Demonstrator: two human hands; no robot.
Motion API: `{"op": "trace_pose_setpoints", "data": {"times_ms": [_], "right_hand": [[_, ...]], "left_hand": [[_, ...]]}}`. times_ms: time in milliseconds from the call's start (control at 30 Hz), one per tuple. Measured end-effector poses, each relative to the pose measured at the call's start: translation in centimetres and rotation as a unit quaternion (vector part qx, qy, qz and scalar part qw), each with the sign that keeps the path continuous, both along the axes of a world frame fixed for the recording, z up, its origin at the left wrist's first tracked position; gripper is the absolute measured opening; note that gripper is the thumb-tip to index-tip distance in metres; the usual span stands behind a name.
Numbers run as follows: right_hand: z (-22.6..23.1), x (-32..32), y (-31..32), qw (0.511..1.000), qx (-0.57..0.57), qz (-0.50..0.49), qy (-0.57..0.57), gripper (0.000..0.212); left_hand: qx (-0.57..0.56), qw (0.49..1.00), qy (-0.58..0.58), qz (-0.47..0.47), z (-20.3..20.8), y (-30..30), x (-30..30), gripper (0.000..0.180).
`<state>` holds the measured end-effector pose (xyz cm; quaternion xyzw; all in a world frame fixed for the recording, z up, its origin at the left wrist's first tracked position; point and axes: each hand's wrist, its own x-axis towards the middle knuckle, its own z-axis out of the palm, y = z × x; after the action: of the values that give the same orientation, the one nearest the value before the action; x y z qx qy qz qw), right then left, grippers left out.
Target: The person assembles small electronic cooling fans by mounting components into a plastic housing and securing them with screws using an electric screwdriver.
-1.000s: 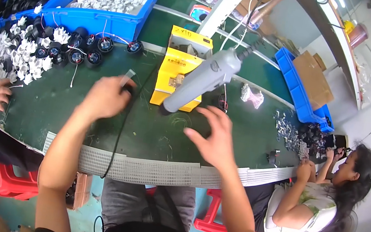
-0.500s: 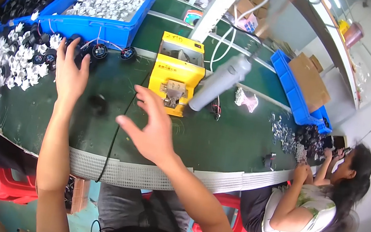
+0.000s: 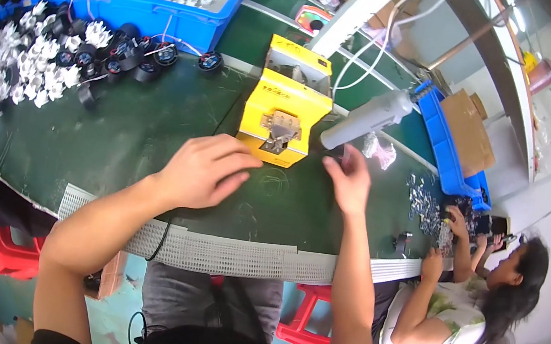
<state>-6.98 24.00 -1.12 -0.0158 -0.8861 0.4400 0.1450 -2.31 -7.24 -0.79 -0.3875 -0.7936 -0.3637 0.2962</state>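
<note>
My left hand hovers over the green bench, just left of the yellow machine's base. Its fingers bend loosely, the thumb stands apart, and no held part shows. To the right of the yellow machine, with a metal fixture on its front, is my right hand. Thumb and forefinger are apart there, close to the lower end of a hanging grey cylindrical tool, like an electric screwdriver. Something small and dark beside the fingertips is too unclear to name.
At left lie piled white plastic parts and black round parts with wires. Behind them stands a blue crate of white parts. A co-worker sits at right by small loose parts and another blue crate.
My left hand has come away from the black round parts, moving right and nearer. My right hand has crossed from the machine's left side to its right. The view has shifted slightly.
</note>
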Motion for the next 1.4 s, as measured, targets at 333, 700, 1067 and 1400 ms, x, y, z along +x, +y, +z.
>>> {"op": "trace_pose_setpoints", "data": {"times_ms": [333,700,1067,1400], "right_hand": [[1.4,10.2,-9.7,0.915,-0.288,0.273,-0.069,0.067],[1.9,2.0,-9.3,0.813,-0.418,0.333,-0.233,0.024],[0.0,2.4,-8.9,0.888,-0.260,0.378,0.013,0.009],[0.2,3.4,-10.5,0.933,-0.145,0.320,0.077,0.011]], "left_hand": [[0.014,0.993,-0.075,-0.092,-0.1,1.9,2.2,0.070],[0.082,0.991,-0.100,-0.016,0.3,0.4,0.2,0.065],[0.390,0.599,-0.614,-0.335,-0.8,0.2,-1.1,0.045],[0.354,0.599,-0.644,-0.319,-1.3,0.5,-0.8,0.047]]}}
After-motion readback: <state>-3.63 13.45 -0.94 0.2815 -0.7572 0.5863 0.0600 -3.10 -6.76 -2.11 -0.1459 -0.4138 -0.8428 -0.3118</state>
